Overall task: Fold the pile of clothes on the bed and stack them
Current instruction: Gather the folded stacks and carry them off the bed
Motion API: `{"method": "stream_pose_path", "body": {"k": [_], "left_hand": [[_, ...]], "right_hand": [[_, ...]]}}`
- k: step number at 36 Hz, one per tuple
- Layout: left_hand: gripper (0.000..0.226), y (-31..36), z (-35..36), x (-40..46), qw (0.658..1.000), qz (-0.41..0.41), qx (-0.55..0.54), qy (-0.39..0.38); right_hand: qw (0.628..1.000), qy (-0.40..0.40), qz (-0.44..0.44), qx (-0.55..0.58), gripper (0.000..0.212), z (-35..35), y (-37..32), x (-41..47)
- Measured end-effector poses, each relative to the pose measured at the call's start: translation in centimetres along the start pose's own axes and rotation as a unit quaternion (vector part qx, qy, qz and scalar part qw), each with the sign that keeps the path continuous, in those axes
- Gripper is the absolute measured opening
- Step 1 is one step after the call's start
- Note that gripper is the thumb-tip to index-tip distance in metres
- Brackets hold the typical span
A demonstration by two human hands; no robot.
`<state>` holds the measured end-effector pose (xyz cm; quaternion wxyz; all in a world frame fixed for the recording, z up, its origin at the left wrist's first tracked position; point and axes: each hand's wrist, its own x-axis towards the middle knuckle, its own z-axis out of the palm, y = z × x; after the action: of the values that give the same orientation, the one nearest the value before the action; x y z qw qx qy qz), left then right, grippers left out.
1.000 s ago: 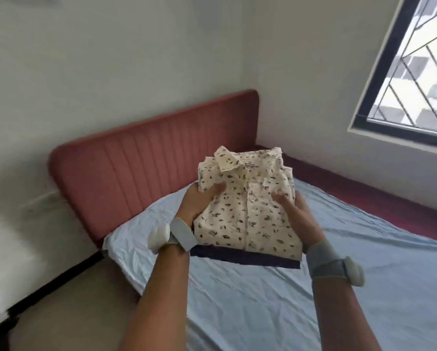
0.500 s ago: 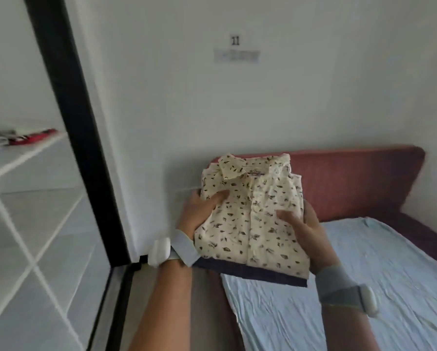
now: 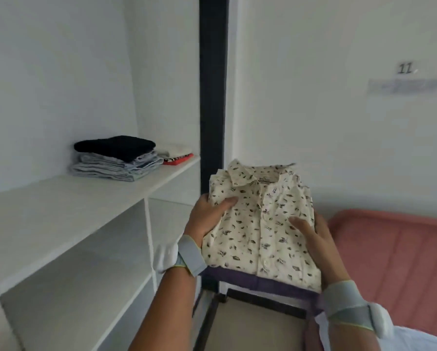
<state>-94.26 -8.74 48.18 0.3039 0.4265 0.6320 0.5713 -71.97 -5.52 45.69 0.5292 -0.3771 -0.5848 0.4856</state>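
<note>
White wall (image 3: 339, 122) fills the right half, marked with the number 11 above a blurred label. A black vertical post (image 3: 213, 84) divides it from a white shelf unit (image 3: 60, 206) on the left.

Pink padded headboard (image 3: 394, 262) at lower right, with a corner of pale blue bedsheet (image 3: 415, 343) below it.

On the upper shelf, at its far end: a stack of folded clothes (image 3: 116, 160), grey-blue pieces under a black one. Just beside it, a smaller folded pile (image 3: 176, 154), cream over red.

Held in the air in front of the post, between shelf and bed: a folded cream shirt (image 3: 260, 224) with dark leaf print, collar away from the camera, lying on top of a folded dark purple garment (image 3: 263, 282) whose edge shows along the near side.

Left hand (image 3: 207, 219) grips the bundle's left edge, thumb pressed on top of the shirt, fingers hidden beneath. Right hand (image 3: 316, 239) clasps the right edge the same way, thumb on top. Both wrists carry grey bands with white modules.
</note>
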Motion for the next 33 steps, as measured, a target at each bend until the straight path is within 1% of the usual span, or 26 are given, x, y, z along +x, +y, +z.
{"method": "stream_pose_path", "body": {"k": [1,2,4,5,6,9,10,13,14,16,17,19,20,21,23,24,25,26,27,29,31,33], "left_hand": [[0.059,0.0,-1.6,0.4,1.0,0.001,0.003,0.019],[0.058,0.2,-1.6,0.7,1.0,0.004,-0.007,0.022],[0.055,0.3,-4.2,1.6,0.998,0.006,0.002,0.066],[0.05,0.5,-4.4,1.7,0.997,0.007,0.006,0.072],[0.043,0.4,-5.3,2.1,0.996,0.009,0.007,0.092],[0.035,0.3,-7.4,2.9,0.991,0.012,0.012,0.133],[0.037,0.2,-8.0,3.1,0.989,0.01,0.017,0.149],[0.052,0.2,-9.8,4.4,0.976,-0.002,0.023,0.216],[0.055,0.2,-10.2,4.5,0.975,-0.006,0.022,0.22],[0.061,0.1,-11.0,5.2,0.966,-0.014,0.023,0.258],[0.063,0.0,-11.0,5.2,0.965,-0.018,0.021,0.26],[0.068,0.2,-11.5,5.5,0.955,-0.025,0.016,0.295],[0.073,0.1,-11.8,5.5,0.957,-0.034,0.02,0.287],[0.079,0.3,-12.1,5.6,0.955,-0.034,0.021,0.294],[0.096,0.6,-12.6,5.3,0.958,-0.035,0.006,0.285],[0.098,0.9,-13.0,5.1,0.96,-0.034,-0.004,0.278],[0.097,0.9,-13.1,4.6,0.966,-0.039,-0.006,0.255],[0.093,0.9,-13.4,4.5,0.965,-0.04,-0.008,0.259],[0.088,0.8,-13.4,4.4,0.96,-0.041,-0.009,0.276],[0.073,0.9,-13.6,4.2,0.952,-0.04,-0.005,0.303],[0.063,0.6,-13.7,4.1,0.934,-0.041,-0.006,0.355],[0.064,0.6,-14.1,4.2,0.91,-0.046,-0.019,0.413]], "right_hand": [[1.0,-0.011,-0.008,0.003,0.057,1.8,0.1,1.3],[1.0,-0.008,-0.01,-0.013,0.053,1.9,-0.4,1.5],[0.999,-0.032,-0.002,-0.003,0.047,5.0,-0.2,3.4],[0.999,-0.033,-0.004,0.001,0.049,5.2,-0.4,3.5],[0.999,-0.052,0.001,0.005,0.051,6.4,-0.4,4.2],[0.996,-0.087,0.008,0.034,0.05,8.8,0.2,5.9],[0.994,-0.102,0.013,0.042,0.05,9.6,0.3,6.6],[0.983,-0.167,0.025,0.071,0.054,12.7,0.8,9.5],[0.981,-0.175,0.029,0.074,0.055,12.9,1.0,9.8],[0.971,-0.22,0.035,0.091,0.059,14.9,1.4,12.2],[0.969,-0.228,0.035,0.088,0.063,14.9,1.6,12.3],[0.958,-0.271,0.032,0.086,0.067,16.7,1.9,14.7],[0.958,-0.272,0.032,0.08,0.065,16.9,2.0,14.9],[0.952,-0.292,0.034,0.081,0.064,17.9,2.0,16.1],[0.936,-0.34,0.046,0.082,0.063,19.3,2.1,17.7],[0.928,-0.361,0.045,0.083,0.061,20.3,2.0,18.7],[0.927,-0.363,0.042,0.082,0.057,20.7,2.0,18.9],[0.92,-0.381,0.044,0.084,0.054,21.5,1.8,19.5],[0.91,-0.403,0.046,0.087,0.052,22.2,1.6,20.0],[0.905,-0.414,0.042,0.086,0.051,23.5,1.6,20.6],[0.893,-0.44,0.04,0.09,0.051,25.2,1.3,21.1],[0.877,-0.469,0.041,0.099,0.047,26.8,0.9,21.4]]}}
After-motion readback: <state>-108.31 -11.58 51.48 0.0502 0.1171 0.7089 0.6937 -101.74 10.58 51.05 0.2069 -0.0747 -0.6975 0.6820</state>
